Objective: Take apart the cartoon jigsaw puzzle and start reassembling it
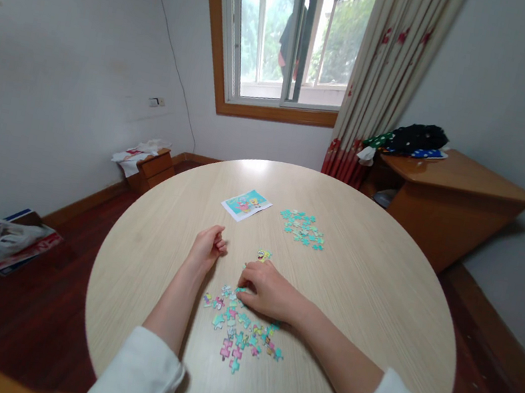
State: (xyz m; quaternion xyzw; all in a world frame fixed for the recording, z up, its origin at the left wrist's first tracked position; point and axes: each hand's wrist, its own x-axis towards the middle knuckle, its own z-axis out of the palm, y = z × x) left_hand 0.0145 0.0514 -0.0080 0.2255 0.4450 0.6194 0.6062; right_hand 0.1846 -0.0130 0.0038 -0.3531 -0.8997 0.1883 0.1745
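My left hand (210,245) rests on the table with its fingers curled in, and no object shows in it. My right hand (269,288) reaches over the near pile, its fingertips pinched down at a turquoise puzzle piece (240,291) on the pile's far edge. The hand partly hides that piece. Loose puzzle pieces (244,321) in pink, turquoise and yellow lie spread between my forearms. Just beyond my right hand sits a small yellow puzzle section (263,255) with a cartoon face, its lower part covered by the hand.
A picture card (247,205) lies farther back on the round table (355,274). To its right is a second group of mostly turquoise pieces (303,229). A wooden desk (469,175) with cloths stands at the right, a small cabinet (154,167) at the left.
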